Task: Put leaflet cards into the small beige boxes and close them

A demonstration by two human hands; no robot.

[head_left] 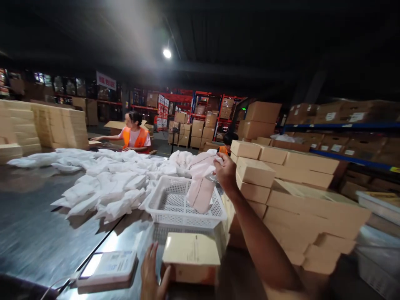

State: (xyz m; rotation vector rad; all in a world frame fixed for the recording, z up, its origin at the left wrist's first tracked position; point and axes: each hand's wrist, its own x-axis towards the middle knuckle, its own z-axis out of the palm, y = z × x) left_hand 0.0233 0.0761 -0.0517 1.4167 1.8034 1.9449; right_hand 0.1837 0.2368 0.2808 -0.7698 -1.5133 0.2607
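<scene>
My right hand [225, 170] is raised over the far right part of a white perforated plastic basket [189, 220], its fingers closed on the edge of a soft white packet [203, 162] with printing. A pinkish packet [200, 195] shows just below it, in the basket; whether the two are joined I cannot tell. My left hand [152, 273] is open, fingers spread, at the left side of a small cardboard box [191, 250]. Its thumb lies against the box's near left edge. A flat white device [108, 268] with a screen lies left of that hand.
Many white packets [106, 179] are heaped on the metal table [34, 216] beyond the device. Stacked cardboard boxes [300, 200] rise along the right side, close to my right forearm. A person in an orange vest [136, 137] works across the table; another person [228, 143] is partly hidden by boxes.
</scene>
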